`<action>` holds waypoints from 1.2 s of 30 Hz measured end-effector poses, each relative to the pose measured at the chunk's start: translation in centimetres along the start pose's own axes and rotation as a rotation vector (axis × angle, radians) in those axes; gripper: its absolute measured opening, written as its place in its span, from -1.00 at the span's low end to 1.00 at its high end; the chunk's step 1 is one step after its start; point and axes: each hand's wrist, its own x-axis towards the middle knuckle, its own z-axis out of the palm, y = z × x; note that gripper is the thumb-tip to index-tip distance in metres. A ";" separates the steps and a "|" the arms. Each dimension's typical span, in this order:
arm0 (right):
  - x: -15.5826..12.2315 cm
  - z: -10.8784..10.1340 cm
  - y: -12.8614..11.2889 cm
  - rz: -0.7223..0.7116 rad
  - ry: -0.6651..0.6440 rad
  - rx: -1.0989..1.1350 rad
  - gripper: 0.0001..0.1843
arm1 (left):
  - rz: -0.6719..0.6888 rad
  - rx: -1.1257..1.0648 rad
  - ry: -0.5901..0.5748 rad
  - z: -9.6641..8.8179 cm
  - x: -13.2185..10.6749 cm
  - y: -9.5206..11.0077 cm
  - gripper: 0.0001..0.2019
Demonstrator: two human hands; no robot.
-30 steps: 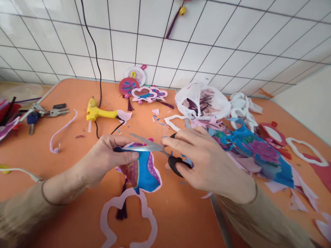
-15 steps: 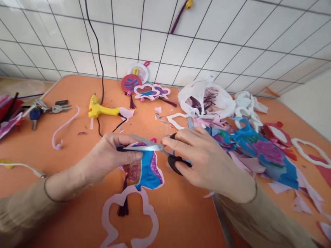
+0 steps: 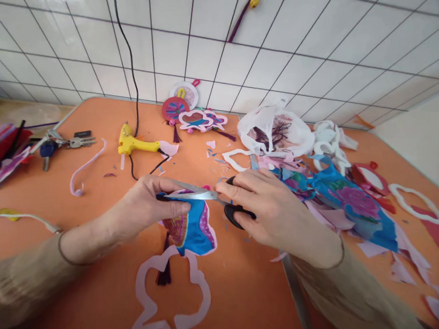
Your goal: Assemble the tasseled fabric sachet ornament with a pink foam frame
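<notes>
My left hand [image 3: 137, 211] pinches a blue, purple and gold fabric ornament [image 3: 196, 229] with a pale edge, thumb on top. A dark purple tassel [image 3: 164, 275] hangs below it. In my right hand [image 3: 277, 214] is a pair of scissors [image 3: 203, 195] with black handles, fingers through the loops. Their blades, slightly apart, reach leftward along the ornament's upper edge, close to my left fingers. The ornament's left part is hidden by my left hand. Just below, a pale pink cloud-shaped paper outline [image 3: 203, 302] lies on the orange table.
A yellow glue gun [image 3: 139, 146] with a black cord lies at the back left, near keys [image 3: 78, 141] and a pink pipe cleaner [image 3: 87, 165]. Finished-looking ornaments [image 3: 176, 109] and a white plastic bag [image 3: 302, 136] sit along the tiled wall. Blue floral fabric [image 3: 355, 201] and paper scraps spread rightward.
The view has shifted very slightly. Both hands, the scissors and the ornament stay in nearly the same place.
</notes>
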 end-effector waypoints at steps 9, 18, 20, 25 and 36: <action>-0.2 -0.2 0.1 0.023 -0.046 0.022 -0.59 | -0.043 -0.035 0.001 -0.2 0.1 0.1 -0.85; -0.2 -0.1 0.2 -0.001 -0.040 0.008 -0.62 | -0.051 -0.066 -0.006 -0.1 0.0 0.3 -0.89; -0.2 -0.1 0.2 0.005 -0.045 0.008 -0.61 | -0.046 -0.059 -0.016 -0.1 0.0 0.3 -0.89; -0.1 -0.2 0.2 -0.004 -0.040 -0.008 -0.62 | -0.046 -0.050 -0.053 -0.4 0.0 0.1 -0.86; -0.2 -0.2 0.6 -0.013 0.037 -0.003 -0.65 | -0.058 -0.021 -0.055 -0.5 0.0 0.2 -0.84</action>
